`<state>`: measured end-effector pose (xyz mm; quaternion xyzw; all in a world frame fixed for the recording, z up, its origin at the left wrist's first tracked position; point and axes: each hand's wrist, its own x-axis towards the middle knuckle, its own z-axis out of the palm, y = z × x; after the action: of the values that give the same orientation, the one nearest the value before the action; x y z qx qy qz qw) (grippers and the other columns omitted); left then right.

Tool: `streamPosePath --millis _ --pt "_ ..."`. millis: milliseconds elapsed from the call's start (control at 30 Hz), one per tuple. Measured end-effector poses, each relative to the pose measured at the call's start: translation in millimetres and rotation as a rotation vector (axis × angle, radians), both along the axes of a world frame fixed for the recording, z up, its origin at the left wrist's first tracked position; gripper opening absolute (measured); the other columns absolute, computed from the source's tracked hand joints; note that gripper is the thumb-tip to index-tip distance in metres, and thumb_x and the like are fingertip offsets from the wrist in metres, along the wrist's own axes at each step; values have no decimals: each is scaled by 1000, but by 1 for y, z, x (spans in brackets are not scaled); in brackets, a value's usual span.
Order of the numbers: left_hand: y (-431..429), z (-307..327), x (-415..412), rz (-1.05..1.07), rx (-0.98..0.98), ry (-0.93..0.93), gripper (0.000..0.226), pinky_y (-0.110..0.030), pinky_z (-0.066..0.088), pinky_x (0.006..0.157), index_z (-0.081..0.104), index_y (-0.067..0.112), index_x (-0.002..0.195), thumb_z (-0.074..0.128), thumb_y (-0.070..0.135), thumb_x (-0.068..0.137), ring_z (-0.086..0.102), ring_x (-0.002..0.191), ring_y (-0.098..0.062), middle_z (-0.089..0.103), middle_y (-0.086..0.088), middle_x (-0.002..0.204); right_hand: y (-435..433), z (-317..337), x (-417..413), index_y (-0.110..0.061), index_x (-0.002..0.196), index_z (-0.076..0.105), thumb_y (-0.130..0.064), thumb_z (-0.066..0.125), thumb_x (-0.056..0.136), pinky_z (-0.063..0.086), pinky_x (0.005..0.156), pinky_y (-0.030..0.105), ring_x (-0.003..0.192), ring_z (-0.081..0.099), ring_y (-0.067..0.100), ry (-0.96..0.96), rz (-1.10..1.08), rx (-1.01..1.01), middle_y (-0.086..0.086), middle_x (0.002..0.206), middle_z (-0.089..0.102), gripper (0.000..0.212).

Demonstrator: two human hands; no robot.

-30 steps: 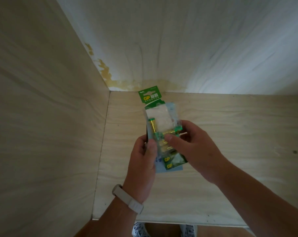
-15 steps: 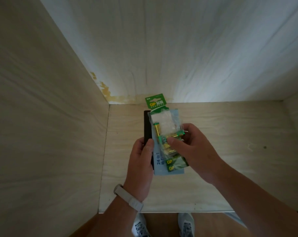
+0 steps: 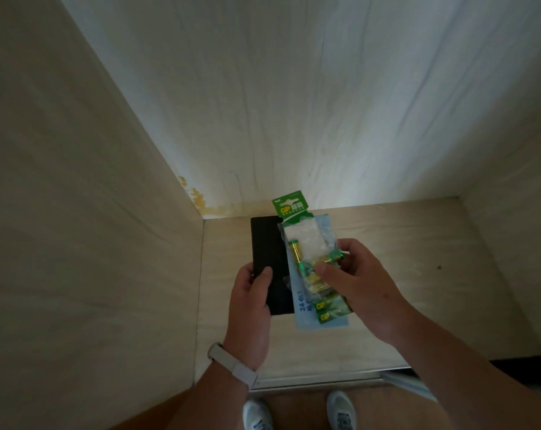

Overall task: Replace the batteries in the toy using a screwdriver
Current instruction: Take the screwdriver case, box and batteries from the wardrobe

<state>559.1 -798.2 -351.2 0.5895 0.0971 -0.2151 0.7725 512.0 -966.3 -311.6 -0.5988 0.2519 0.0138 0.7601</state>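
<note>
green-gold batteries (image 3: 312, 268), black case (image 3: 270, 259) (matte), pale-blue card (image 3: 322, 319)

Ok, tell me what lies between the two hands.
Head view: part of the black slab in the left hand, then a strip of blue card by the right hand.

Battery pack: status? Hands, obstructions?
Left hand grips black flat object. Right hand pinches battery pack. Pack unobstructed.

Pale wristband (image 3: 232, 366) sits just behind my left hand (image 3: 250, 308), both forearms (image 3: 449, 361) bare, and there, light grey sneakers (image 3: 257, 414) on my feet.
</note>
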Motion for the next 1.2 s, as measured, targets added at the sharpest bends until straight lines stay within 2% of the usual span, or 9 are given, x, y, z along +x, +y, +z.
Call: streamPosePath --millis 100,400,533,667,767,867,933,1033,1200 --pt "5 13 -6 15 -6 -5 17 -32 59 64 66 14 110 57 20 96 74 84 -19 77 -4 96 0 14 -12 -16 109 59 -10 74 86 59 61 36 81 75 31 -10 -5 -1 10 92 76 27" --pt "23 59 -38 84 7 -50 15 -36 59 71 66 11 109 55 15 100 72 88 -20 76 -6 99 13 46 -39 -18 107 62 -13 73 87 57 56 29 75 75 25 -72 17 12 3 84 76 23" --pt "30 83 -63 188 39 -86 13 -47 56 81 67 14 105 55 17 100 71 89 -24 75 -7 100 19 59 -50 -18 110 62 -21 77 82 58 66 39 83 75 30 -109 91 31 8 92 77 32" --pt "34 97 -97 332 32 -82 12 -40 59 68 67 16 103 55 17 101 72 85 -23 75 -6 96 23 68 -59 -22 107 62 -40 78 66 61 71 45 82 75 29 -132 211 13 7 94 77 47" --pt "36 104 -128 453 15 -62 13 -37 59 64 67 15 103 55 18 101 73 84 -23 75 -7 96 25 74 -69 -26 103 63 -47 78 58 58 66 39 79 76 26 -151 287 8 3 90 77 52" --pt "39 107 -158 558 -11 -36 12 -34 59 61 66 13 105 55 17 101 73 83 -24 75 -10 96 27 76 -80 -31 94 66 -46 81 60 57 58 32 77 76 28 -176 368 40 5 90 77 40" --pt "42 106 -179 616 -22 -21 12 -38 60 62 68 13 103 57 17 99 72 87 -32 74 -15 99 28 75 -88 -33 91 67 -45 82 61 57 56 31 77 76 29 -186 431 55 6 90 76 36" --pt "51 105 -209 690 -28 -26 14 -43 61 68 73 20 90 60 18 96 70 90 -40 74 -17 99 32 76 -97 -32 91 67 -46 82 60 57 56 31 77 75 29 -196 503 53 7 90 76 37" --pt "72 107 -256 782 -11 -40 8 -39 59 60 73 23 89 65 23 87 73 78 -29 75 -11 94 52 76 -110 -23 101 64 -35 79 70 56 55 28 76 76 28 -222 674 21 6 89 76 36"
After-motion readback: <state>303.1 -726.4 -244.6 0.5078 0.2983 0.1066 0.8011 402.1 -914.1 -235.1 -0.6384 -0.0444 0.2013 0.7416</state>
